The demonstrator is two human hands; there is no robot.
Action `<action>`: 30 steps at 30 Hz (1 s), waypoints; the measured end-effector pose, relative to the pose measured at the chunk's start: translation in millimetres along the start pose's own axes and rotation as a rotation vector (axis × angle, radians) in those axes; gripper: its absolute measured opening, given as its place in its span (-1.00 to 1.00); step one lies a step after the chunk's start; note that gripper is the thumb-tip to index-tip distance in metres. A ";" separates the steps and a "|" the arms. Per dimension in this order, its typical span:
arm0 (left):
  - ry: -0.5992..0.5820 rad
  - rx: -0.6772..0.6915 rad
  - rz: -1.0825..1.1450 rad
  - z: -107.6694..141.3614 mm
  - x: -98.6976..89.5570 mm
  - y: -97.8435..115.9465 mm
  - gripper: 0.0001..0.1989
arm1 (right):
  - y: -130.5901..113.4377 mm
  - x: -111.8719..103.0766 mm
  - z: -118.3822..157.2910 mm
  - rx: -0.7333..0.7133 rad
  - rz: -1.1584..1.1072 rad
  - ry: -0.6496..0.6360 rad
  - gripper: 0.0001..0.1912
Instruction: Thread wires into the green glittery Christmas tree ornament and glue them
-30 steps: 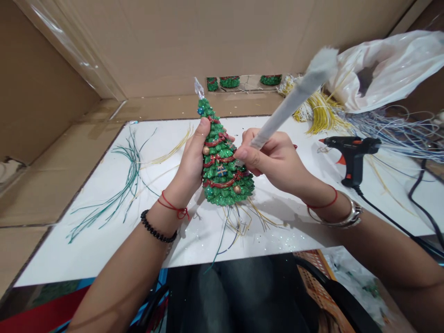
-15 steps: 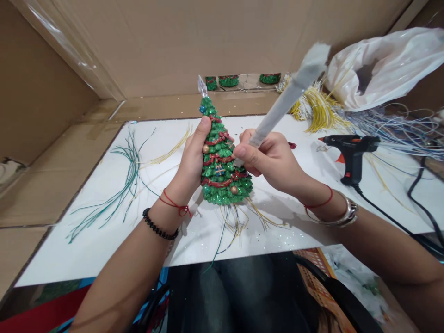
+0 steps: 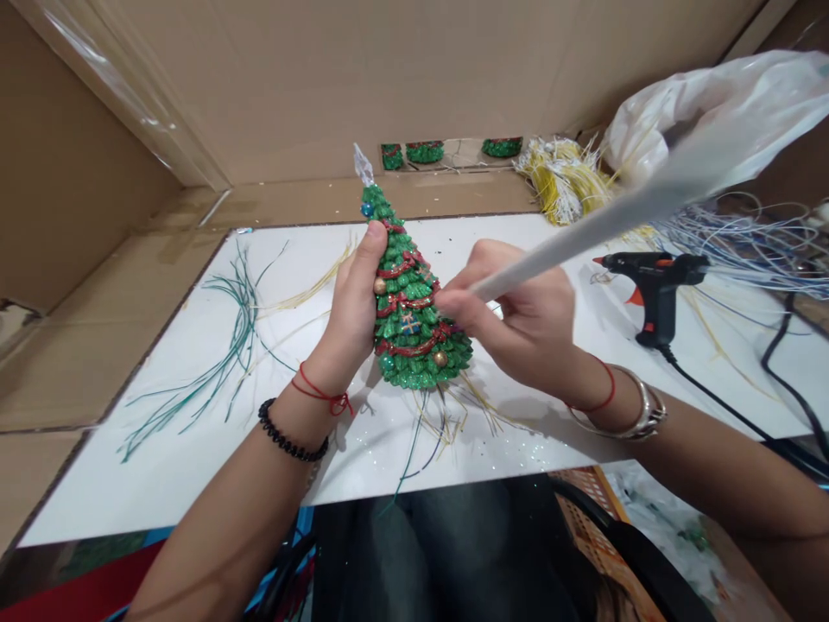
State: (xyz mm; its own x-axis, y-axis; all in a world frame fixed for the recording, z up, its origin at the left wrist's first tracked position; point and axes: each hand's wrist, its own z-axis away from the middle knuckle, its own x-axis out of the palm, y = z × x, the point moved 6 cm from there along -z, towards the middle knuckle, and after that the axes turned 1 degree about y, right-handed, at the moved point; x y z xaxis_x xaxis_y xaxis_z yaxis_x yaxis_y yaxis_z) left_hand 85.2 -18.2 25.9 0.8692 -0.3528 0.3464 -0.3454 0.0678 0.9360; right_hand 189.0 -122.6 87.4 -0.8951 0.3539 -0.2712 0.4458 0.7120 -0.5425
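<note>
A small green Christmas tree figurine [image 3: 411,302], with red garlands, baubles and a clear pointed tip, leans a little to the left above the white board. My left hand [image 3: 356,294] is wrapped round its left side, thumb near the upper branches. On the other side, my right hand [image 3: 518,302] pinches a long white wrapped stick [image 3: 583,229] near its lower end. That end is at the tree's right side, its tip hidden by my fingers. The stick's upper part is blurred and slants up to the right.
Green wires [image 3: 237,345] lie on the white board [image 3: 213,466] at left. A black glue gun [image 3: 654,285] with its cord lies at right, near yellow wire bundles [image 3: 563,181] and a white plastic bag [image 3: 648,138]. More green trees [image 3: 425,152] show through a slot in the cardboard wall.
The stick has swung lower to the right, closer to level, as my right hand turned. The tree's top has tipped slightly left in my left hand.
</note>
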 end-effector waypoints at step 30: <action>-0.116 -0.100 -0.067 -6.5 -22.9 15.9 -0.65 | 62.4 2.9 14.6 0.475 -0.281 0.265 -0.61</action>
State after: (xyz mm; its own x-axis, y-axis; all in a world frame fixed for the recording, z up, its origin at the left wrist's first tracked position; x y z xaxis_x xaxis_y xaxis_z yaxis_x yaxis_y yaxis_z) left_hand 62.1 -2.9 33.3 0.8407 -0.4643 0.2788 -0.2460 0.1312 0.9603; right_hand 214.2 -86.0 41.1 -0.9211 0.3742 0.1073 0.0901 0.4731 -0.8764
